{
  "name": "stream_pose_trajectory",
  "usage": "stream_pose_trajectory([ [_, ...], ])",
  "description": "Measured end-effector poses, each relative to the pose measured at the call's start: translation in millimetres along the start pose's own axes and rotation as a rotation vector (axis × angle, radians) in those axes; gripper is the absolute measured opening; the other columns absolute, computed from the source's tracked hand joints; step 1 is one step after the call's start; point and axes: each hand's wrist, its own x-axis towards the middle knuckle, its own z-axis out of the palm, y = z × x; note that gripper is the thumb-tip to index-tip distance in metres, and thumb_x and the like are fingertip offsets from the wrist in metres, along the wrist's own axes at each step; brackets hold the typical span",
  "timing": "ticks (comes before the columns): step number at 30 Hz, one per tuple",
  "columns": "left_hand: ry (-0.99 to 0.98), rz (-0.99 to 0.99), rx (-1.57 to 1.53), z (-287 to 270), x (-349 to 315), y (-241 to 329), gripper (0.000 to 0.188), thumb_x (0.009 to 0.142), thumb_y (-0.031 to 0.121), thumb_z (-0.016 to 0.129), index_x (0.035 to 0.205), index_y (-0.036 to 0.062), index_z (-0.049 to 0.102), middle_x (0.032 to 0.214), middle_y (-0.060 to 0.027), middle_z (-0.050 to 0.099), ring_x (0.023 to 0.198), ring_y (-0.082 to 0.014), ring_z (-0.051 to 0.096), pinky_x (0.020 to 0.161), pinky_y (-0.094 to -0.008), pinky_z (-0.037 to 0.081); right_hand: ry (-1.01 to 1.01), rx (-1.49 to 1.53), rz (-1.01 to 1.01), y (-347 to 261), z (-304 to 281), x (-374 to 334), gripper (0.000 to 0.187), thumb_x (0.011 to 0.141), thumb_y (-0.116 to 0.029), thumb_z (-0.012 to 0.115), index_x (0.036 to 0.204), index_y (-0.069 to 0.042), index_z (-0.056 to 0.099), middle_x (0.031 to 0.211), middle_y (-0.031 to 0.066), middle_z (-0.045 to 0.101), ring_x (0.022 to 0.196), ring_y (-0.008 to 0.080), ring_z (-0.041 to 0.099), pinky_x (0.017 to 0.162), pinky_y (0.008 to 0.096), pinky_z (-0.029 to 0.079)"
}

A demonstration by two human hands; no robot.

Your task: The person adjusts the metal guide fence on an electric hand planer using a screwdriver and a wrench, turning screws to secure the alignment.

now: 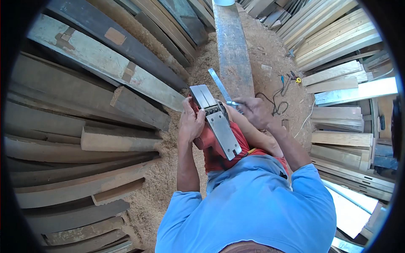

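Note:
An electric hand planer (222,133) with a red body rests over my lap, its bare metal sole turned up. My left hand (190,122) grips it at the left side, the thumb by the cutter slot between the two sole plates. My right hand (255,110) is closed around the near end of a narrow, flat metal strip (219,84), just right of the planer. The strip points up and away to the left, and its exact kind is not clear. Some of its near end is hidden by the fingers. A small yellow-handled thing (252,150) lies on my red shorts.
A long worn plank (234,50) stretches away ahead of me, with a whitish round thing (223,2) at its far end. Stacked boards (46,80) line the left, and more timber (333,38) the right. A dark cord (276,103) and yellow-black tool (298,80) lie on the shavings-covered floor.

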Motion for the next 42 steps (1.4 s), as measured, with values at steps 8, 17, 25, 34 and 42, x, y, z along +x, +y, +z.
stream_pose_trajectory([
  [8, 0.019, 0.021, 0.059, 3, 2, -4, 0.063, 0.097, 0.022, 0.059, 0.148, 0.0035, 0.027, 0.131, -0.0370, 0.060, 0.119, -0.0547, 0.061, 0.105, -0.0572, 0.046, -0.039, -0.474, -0.454, -20, 12, 10, 0.036, 0.085, -0.009, 0.063, 0.120, -0.008, 0.070, 0.095, 0.0090, 0.073, 0.094, 0.0277, 0.069, 0.092, 0.0420, 0.047],
  [17, -0.033, -0.097, 0.120, -7, -2, 23, 0.062, 0.099, 0.022, 0.059, 0.149, 0.0033, 0.026, 0.136, -0.0344, 0.059, 0.127, -0.0500, 0.060, 0.109, -0.0524, 0.045, -0.151, -0.312, -0.477, -11, 21, 27, 0.025, 0.086, -0.009, 0.063, 0.110, -0.004, 0.065, 0.089, 0.0140, 0.071, 0.089, 0.0369, 0.069, 0.082, 0.0488, 0.052],
  [25, 0.061, 0.011, 0.107, 8, -2, 12, 0.068, 0.092, 0.020, 0.066, 0.148, 0.0036, 0.030, 0.134, -0.0364, 0.057, 0.124, -0.0540, 0.058, 0.106, -0.0573, 0.046, -0.345, -0.454, -0.029, -36, 36, 43, 0.017, 0.096, -0.018, 0.059, 0.107, -0.005, 0.057, 0.081, 0.0229, 0.067, 0.082, 0.0462, 0.069, 0.073, 0.0577, 0.051],
  [34, 0.042, 0.016, 0.143, 8, -4, 19, 0.064, 0.095, 0.018, 0.065, 0.148, 0.0017, 0.032, 0.133, -0.0343, 0.060, 0.125, -0.0496, 0.060, 0.109, -0.0531, 0.045, -0.224, -0.287, 0.176, -28, 46, 30, 0.019, 0.100, -0.020, 0.056, 0.108, -0.003, 0.060, 0.093, 0.0268, 0.068, 0.093, 0.0476, 0.067, 0.080, 0.0585, 0.050],
  [42, 0.047, 0.014, 0.102, 7, -7, 16, 0.061, 0.097, 0.018, 0.062, 0.148, 0.0020, 0.032, 0.133, -0.0338, 0.060, 0.124, -0.0486, 0.061, 0.108, -0.0532, 0.046, -0.196, -0.320, -0.251, -32, 23, 23, 0.018, 0.088, -0.012, 0.065, 0.104, -0.005, 0.061, 0.092, 0.0181, 0.069, 0.090, 0.0416, 0.068, 0.078, 0.0546, 0.049],
])
